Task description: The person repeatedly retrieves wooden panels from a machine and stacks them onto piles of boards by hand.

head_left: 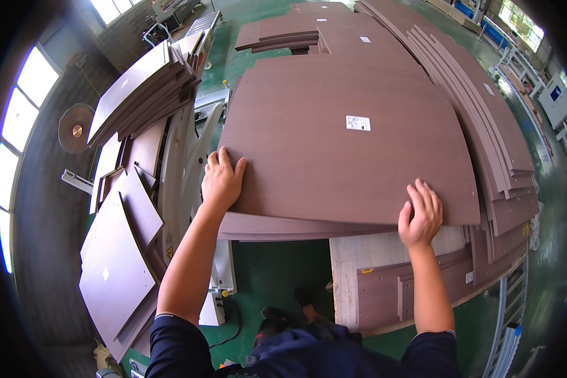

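Observation:
A large brown panel (309,157) with a white label (358,123) lies in front of me on top of other panels (277,228). My left hand (222,181) rests at its near left corner, fingers stretched along the left edge and thumb on the top face. Near the right end of the front edge, my right hand (421,213) lies on the panel with its fingers extended and apart. Neither hand's fingers are seen wrapped around the panel. The undersides of both palms are hidden.
Tall stacks of brown panels (447,82) line the right. More panels (116,277) lean and lie on the left, beside a grey machine frame (211,120). Below right, narrow boards (384,293) sit on a pale board (346,271). A ladder-like metal frame (509,309) stands right.

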Demonstrator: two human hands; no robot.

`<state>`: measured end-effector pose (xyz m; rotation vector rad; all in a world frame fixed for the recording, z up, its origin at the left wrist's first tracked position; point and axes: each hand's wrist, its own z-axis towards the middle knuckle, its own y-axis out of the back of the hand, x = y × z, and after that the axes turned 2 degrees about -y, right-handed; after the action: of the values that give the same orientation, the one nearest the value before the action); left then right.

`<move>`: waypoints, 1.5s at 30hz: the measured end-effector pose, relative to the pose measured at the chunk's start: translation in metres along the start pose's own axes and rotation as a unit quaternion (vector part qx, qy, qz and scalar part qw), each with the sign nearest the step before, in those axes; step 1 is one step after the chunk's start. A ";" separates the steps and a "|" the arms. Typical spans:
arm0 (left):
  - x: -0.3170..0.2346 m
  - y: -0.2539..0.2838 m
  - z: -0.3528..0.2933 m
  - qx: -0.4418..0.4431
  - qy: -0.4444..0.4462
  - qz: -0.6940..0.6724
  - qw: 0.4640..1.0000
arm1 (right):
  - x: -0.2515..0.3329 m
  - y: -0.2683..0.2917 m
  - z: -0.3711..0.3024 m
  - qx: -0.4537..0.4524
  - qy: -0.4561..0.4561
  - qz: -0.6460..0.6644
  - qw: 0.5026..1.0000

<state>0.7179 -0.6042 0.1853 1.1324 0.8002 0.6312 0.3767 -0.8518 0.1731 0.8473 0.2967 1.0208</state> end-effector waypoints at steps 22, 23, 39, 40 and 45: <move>0.027 -0.008 -0.032 -0.052 -0.057 -0.072 0.994 | -0.042 -0.051 0.058 0.089 -0.018 -0.065 0.994; 0.038 -0.008 -0.061 -0.100 -0.042 -0.147 0.983 | -0.040 -0.051 0.058 0.096 -0.017 -0.068 0.993; 0.234 -0.141 -0.740 0.439 0.565 -0.232 0.659 | -0.047 -0.080 0.055 0.048 -0.037 -0.071 0.996; 0.243 -0.139 -0.744 0.361 0.612 -0.288 0.642 | 0.013 -0.075 0.049 0.023 -0.013 -0.044 0.999; 0.253 -0.124 -0.694 0.116 0.612 -0.376 0.686 | 0.243 -0.059 -0.006 0.026 0.170 0.184 0.968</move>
<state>0.3003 -0.0726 -0.1368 0.3283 2.4082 0.5145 0.5360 -0.6593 0.1633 0.7869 0.4702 1.5162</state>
